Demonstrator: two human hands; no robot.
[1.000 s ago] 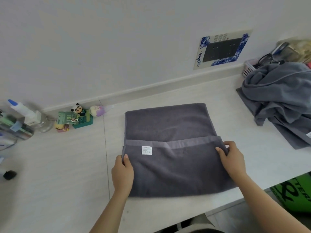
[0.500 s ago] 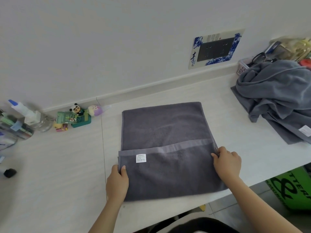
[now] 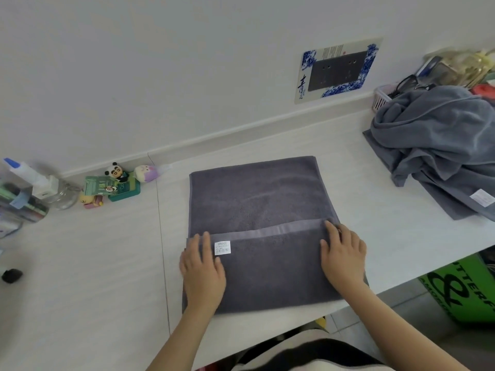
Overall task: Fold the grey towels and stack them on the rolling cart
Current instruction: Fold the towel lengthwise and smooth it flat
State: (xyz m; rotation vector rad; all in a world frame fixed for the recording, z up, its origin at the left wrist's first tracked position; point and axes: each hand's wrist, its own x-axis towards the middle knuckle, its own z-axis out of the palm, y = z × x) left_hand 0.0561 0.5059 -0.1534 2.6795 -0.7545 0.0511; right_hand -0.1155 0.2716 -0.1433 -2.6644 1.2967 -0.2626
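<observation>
Left hand (image 3: 202,269) flat, fingers straight; right hand (image 3: 342,257) likewise.

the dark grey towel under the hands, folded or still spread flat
Partly folded. The dark grey towel has its near part doubled over, hem and label on top. Left hand and right hand press it flat.

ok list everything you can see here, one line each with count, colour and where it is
folded towel: 1, dark grey, flat at the counter's middle, white label near its left edge
towel pile: 1 heap, blue-grey, crumpled on the counter's right end
counter: 1, pale wood-grain, along the wall
panda figure: 1, black and white, by the wall, left of the towel
green box: 1, teal, under the panda
socket plate: 1, dark with a blue-white frame, on the wall
spray bottle: 1, white with a blue tip, far left
basket: 1, pale, behind the pile
green bag: 1, below the counter's right end
left hand: flat on the towel's left side
right hand: flat on its right side
</observation>
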